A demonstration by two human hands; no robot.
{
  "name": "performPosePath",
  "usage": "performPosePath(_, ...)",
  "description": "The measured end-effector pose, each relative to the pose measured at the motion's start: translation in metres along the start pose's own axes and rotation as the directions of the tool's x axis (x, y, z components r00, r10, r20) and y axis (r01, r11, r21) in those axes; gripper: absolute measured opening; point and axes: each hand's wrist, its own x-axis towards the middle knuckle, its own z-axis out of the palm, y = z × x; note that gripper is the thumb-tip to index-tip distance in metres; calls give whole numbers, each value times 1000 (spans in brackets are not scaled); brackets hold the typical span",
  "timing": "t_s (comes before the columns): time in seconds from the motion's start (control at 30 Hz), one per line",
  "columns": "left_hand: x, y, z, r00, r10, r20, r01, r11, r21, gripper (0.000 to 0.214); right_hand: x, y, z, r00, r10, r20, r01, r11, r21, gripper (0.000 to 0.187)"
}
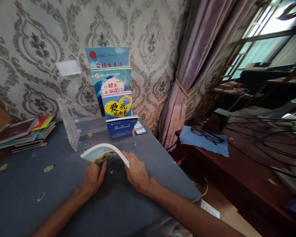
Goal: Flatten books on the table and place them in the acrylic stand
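A thin paperback book (104,150) bends into an arch above the table, held at both sides. My left hand (93,176) grips its left part, thumb against the colourful cover. On the right edge, my right hand (137,171) is closed around the book. Just beyond it stands a clear acrylic tiered rack (75,131). Its right side carries a dark blue book (122,129), a blue book with a yellow heart shape (117,107), a light blue book with a round white title patch (112,84) and a taller blue book (108,56) at the back.
Stacked books (27,133) lie at the table's far left. A white paper label (68,67) shows against the patterned wall. Right of the grey-covered table (64,204) hangs a tied curtain (174,108); beyond are glasses (207,135) on a blue cloth (187,140) and tangled black cables (268,138).
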Motion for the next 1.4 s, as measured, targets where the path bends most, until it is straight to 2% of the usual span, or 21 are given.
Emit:
performPosePath(0.1,3,-2,8,998,62,-25,-58,989,134,33,0,7,1,1000,20,-4,-20,1000,3,47)
performPosePath(0.17,4,-3,12,997,77,7,-77,984,163,31,1,12,2,1000,29,-9,-29,1000,4,49)
performPosePath(0.33,15,3,18,993,95,66,-106,978,181,29,4,28,0,997,-37,-66,38,999,6,51)
performPosePath(0.53,32,12,31,989,119,93,-133,979,156,32,14,53,-7,999,-19,-44,19,1000,-3,46)
performPosePath(0.73,30,-3,46,977,183,113,-201,964,172,36,12,71,-3,998,25,-59,-24,1000,15,40)
performPosePath(0.87,28,-12,46,973,198,118,-219,953,210,40,11,72,-3,994,11,-112,-5,998,55,39)
performPosePath(0.93,30,-12,44,971,203,127,-225,956,189,36,13,72,-6,995,18,-103,-11,998,68,37)
performPosePath(1.1,41,-7,40,974,178,143,-200,968,154,25,20,76,-8,992,99,-78,-99,995,10,25)
performPosePath(1.23,53,-4,40,973,174,152,-198,968,157,23,28,86,-2,983,152,-98,-153,988,1,25)
performPosePath(1.4,72,3,44,970,185,160,-219,948,232,22,49,97,-4,980,115,-160,-108,993,55,25)
